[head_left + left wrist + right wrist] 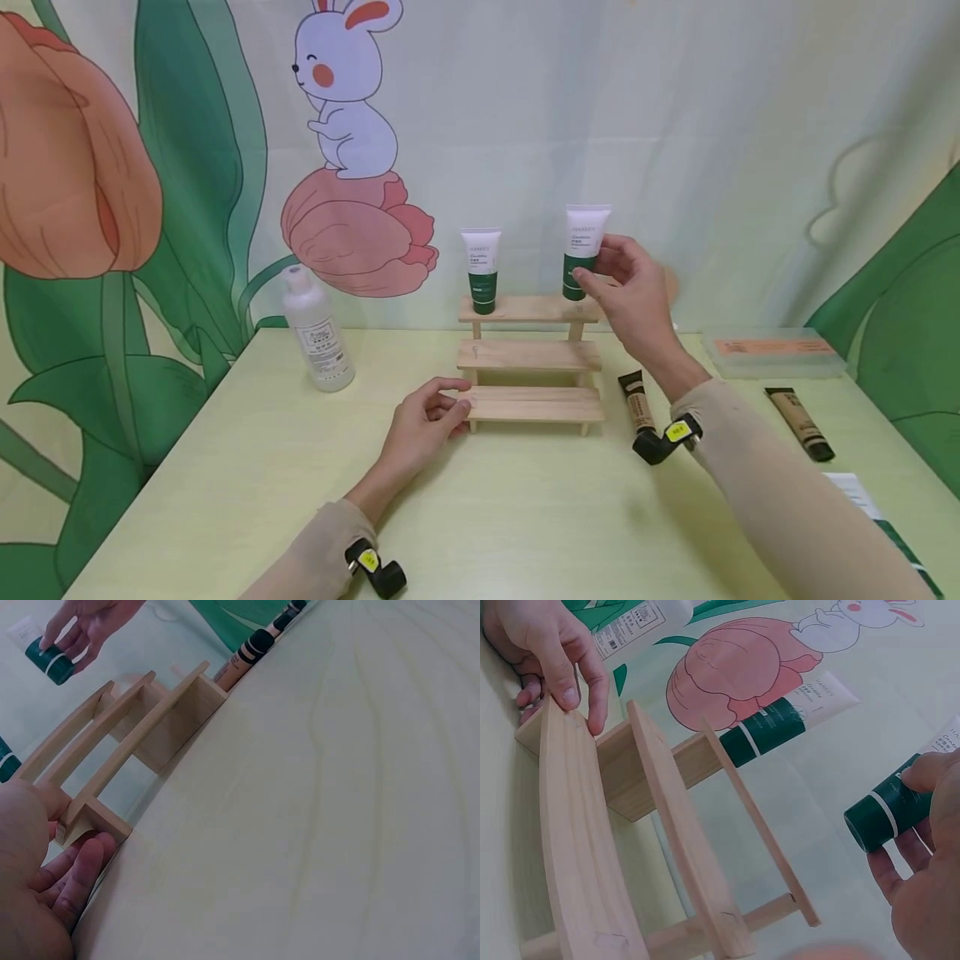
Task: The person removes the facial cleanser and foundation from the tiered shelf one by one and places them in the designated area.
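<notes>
Wooden three-tier stand (528, 357) is on the counter (525, 517); my left hand (423, 425) grips the left end of its lowest tier, thumb and fingers at the edge. My right hand (633, 300) has the white-and-green tube (583, 246) pinched between thumb and fingers, green end down, near the right end of the top tier. Right wrist view shows a gap between tube base and board, so no contact. Matching tube (482, 267) stands green end down at the left end of the top tier. White bottle (318, 333) upright on the counter, left of the stand. Black-ended brown tube (637, 404) lies just right of the stand, second brown tube (801, 423) farther right. Clear box (775, 352) with orange label lies behind that one.
</notes>
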Action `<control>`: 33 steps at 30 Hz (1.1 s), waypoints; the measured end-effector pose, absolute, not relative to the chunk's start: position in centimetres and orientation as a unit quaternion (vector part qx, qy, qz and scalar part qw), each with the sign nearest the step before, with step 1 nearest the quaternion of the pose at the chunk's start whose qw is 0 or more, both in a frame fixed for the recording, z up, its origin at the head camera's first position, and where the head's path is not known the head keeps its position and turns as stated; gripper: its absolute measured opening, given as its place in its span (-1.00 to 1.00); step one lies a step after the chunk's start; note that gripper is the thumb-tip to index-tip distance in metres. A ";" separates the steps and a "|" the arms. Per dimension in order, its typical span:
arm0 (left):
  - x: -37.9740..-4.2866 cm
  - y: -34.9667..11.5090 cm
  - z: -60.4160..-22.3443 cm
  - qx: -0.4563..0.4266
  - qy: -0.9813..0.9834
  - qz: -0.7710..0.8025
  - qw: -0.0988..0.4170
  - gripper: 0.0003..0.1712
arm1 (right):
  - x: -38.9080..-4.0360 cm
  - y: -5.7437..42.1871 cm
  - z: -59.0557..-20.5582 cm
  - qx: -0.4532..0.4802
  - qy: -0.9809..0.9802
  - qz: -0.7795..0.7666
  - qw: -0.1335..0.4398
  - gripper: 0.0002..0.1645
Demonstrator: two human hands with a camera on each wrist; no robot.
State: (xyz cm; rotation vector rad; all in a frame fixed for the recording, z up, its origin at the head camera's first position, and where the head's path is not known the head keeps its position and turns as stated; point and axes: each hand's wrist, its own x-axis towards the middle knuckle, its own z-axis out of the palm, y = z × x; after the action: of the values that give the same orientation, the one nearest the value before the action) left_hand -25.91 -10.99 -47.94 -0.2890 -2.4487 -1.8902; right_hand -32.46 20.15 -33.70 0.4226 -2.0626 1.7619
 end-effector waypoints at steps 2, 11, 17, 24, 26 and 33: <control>-25.9 -10.9 -48.0 -0.093 -0.789 -0.607 0.017 -0.71 | -32.1 20.7 -33.4 0.150 -0.739 0.625 0.201 -0.46; -25.9 -10.6 -48.0 -0.096 -0.789 -0.606 0.017 -0.71 | -30.6 23.2 -31.8 0.136 -0.754 0.600 0.230 -0.46; -25.8 -10.7 -48.0 -0.092 -0.791 -0.605 0.019 -0.71 | -30.2 24.9 -31.3 0.140 -0.722 0.629 0.252 -0.50; -25.8 -10.7 -48.1 -0.093 -0.792 -0.603 0.016 -0.70 | -29.1 26.7 -30.8 0.132 -0.706 0.642 0.270 -0.50; -25.8 -10.7 -48.0 -0.093 -0.794 -0.601 0.015 -0.70 | -28.7 27.2 -30.9 0.126 -0.713 0.632 0.277 -0.50; -25.9 -10.8 -48.0 -0.089 -0.792 -0.604 0.017 -0.70 | -27.6 28.8 -31.5 0.121 -0.715 0.628 0.282 -0.48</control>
State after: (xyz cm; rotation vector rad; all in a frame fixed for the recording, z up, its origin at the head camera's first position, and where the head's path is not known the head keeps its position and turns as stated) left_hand -25.92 -10.83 -48.00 -0.2761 -2.4622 -1.8757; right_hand -27.64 28.79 -31.50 0.3236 -1.9166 1.6815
